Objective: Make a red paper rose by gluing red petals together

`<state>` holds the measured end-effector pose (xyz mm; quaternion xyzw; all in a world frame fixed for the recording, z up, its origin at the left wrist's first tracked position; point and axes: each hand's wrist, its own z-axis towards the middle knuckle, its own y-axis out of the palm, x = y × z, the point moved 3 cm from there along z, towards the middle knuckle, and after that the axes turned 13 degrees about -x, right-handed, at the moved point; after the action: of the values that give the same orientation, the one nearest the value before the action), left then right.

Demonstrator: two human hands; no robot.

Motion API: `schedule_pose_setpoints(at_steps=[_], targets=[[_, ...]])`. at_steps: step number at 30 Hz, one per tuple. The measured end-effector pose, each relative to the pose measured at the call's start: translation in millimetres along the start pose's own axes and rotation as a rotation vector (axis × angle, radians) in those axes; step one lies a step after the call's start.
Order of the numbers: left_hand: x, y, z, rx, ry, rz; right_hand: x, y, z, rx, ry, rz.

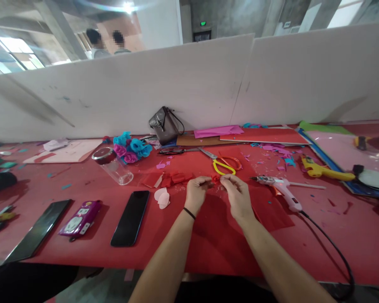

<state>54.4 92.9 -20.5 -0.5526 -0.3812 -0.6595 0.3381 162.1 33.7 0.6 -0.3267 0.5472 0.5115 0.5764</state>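
Red crumpled paper piece (215,179): close handwork

Held item: one, small, gathered. We find it between the two hands, in front of the yellow-handled scissors (215,160), over the red counter (221,246).

Left hand (197,193): fingers drawn together in a pinch at the piece's left side. Right hand (238,195): thumb and fingers pinching its right side. Finer folds are too small for us to read.

Handling notes: we judge the paper thin and easily torn, so a light grip serves best. We would keep one hand steady as the anchor and let the other make small, even adjustments, pressing at the base and sparing the outer edges.

Nearby stock: red paper strips (177,179), just left of the left hand; pale pink paper cutouts (162,198), overlapping, nearer us.

Hazard: one pale pink glue gun (286,191), right of the right hand, metal nozzle pointing toward it. It may be hot; we advise keeping the wrist and elbow clear of nozzle and cord (330,237).
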Motion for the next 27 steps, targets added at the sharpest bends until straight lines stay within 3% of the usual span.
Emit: schedule_pose_setpoints(at_steps=[3, 9, 15, 19, 22, 27], targets=[[2.7, 0.2, -1.6, 0.001, 0.008, 0.002, -1.2, -2.4, 0.3, 0.059, 0.029, 0.054], [10.9, 5.4, -6.3, -0.065, -0.001, 0.014, -3.3, 2.3, 3.3, -0.068, 0.091, 0.174], [12.5, 6.4, -5.2, -0.059, 0.005, -0.046, 1.6, 0.9, 4.5, -0.041, 0.117, 0.274], [9.2, 3.4, -3.9, 0.008, -0.009, -0.024, 4.8, -0.9, 5.3, -0.038, 0.094, 0.168], [7.8, 2.7, -3.5, 0.003, -0.017, 0.026, 7.4, -0.5, 6.6, -0.087, 0.083, 0.040], [11.7, 0.8, -4.8, 0.029, 0.014, 0.130, 7.8, -4.3, 8.9, -0.056, 0.001, -0.228]])
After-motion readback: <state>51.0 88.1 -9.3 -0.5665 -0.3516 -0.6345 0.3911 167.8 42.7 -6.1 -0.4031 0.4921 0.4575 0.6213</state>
